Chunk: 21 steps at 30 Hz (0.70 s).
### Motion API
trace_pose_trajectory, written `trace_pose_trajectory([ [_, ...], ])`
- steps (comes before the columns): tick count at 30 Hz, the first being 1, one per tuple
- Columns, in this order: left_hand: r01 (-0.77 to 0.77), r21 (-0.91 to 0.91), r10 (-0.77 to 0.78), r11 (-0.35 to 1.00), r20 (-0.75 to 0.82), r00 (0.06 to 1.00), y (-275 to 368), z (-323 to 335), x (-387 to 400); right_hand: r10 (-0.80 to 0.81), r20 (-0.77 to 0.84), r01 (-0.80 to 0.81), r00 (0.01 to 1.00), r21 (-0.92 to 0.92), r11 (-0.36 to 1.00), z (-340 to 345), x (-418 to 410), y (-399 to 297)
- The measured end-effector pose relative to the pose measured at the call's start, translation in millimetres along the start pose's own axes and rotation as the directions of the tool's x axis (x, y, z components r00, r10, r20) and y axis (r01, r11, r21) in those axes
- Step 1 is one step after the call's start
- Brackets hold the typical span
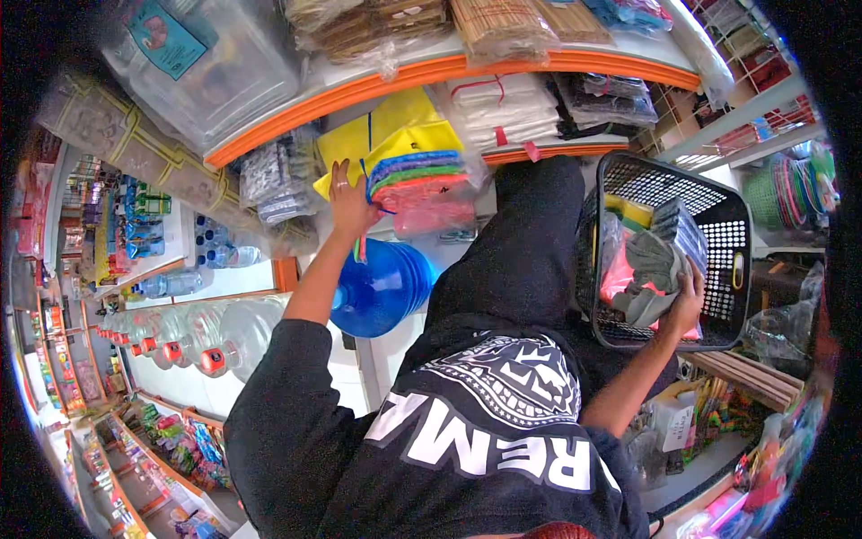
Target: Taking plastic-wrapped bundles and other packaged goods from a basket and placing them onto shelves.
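My left hand (351,205), with a ring on one finger, lies against the left end of a stack of folded coloured plastic bags (421,182) on a lower shelf. Yellow bags (390,128) are uppermost, above blue, green and red layers, and a dark blue tie crosses them. Whether the fingers grip the stack is unclear. Inside a black perforated plastic basket (727,202) at the right, my right hand (687,300) holds a crumpled grey-green bundle (650,269), apparently cloth or plastic. Beside it lie a blue-grey striped packet (679,226), a yellow-and-green item (627,214) and something pink (616,273).
An orange-edged shelf (438,71) with packed wooden sticks (502,27) overhangs the bags. White bag packs (502,111) sit to their right. A blue water jug (384,288) is below my left forearm; clear jugs (249,337) line up leftward. My bent leg (518,249) separates stack and basket.
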<state>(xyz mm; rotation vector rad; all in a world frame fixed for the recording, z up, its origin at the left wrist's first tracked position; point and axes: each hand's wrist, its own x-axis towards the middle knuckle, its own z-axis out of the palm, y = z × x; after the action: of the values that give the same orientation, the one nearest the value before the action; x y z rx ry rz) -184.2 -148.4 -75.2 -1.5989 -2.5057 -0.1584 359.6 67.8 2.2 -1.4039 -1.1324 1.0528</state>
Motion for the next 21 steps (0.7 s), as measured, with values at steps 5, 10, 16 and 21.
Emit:
trace_pose_trajectory([
  [5,0.028,0.013,-0.027,1.000,-0.031,0.999,15.7,-29.2,-9.7,-0.008,0.036,0.008,0.999,-0.005,1.000,7.9,-0.3,-4.1],
  [10,0.051,-0.140,-0.028,0.989,0.165,0.986,5.3,-23.9,-2.1,0.007,0.081,-0.009,0.997,0.032,0.999,11.4,-4.8,-8.2],
  [16,0.156,-0.242,-0.140,0.958,0.083,0.987,18.5,3.9,-24.6,-0.030,0.052,0.032,0.998,-0.044,0.999,-3.5,4.4,9.2],
  [21,0.197,-0.082,-0.179,0.977,0.191,0.965,19.8,16.7,-22.4,-0.034,0.059,0.038,0.998,-0.060,0.997,8.5,4.9,6.1],
])
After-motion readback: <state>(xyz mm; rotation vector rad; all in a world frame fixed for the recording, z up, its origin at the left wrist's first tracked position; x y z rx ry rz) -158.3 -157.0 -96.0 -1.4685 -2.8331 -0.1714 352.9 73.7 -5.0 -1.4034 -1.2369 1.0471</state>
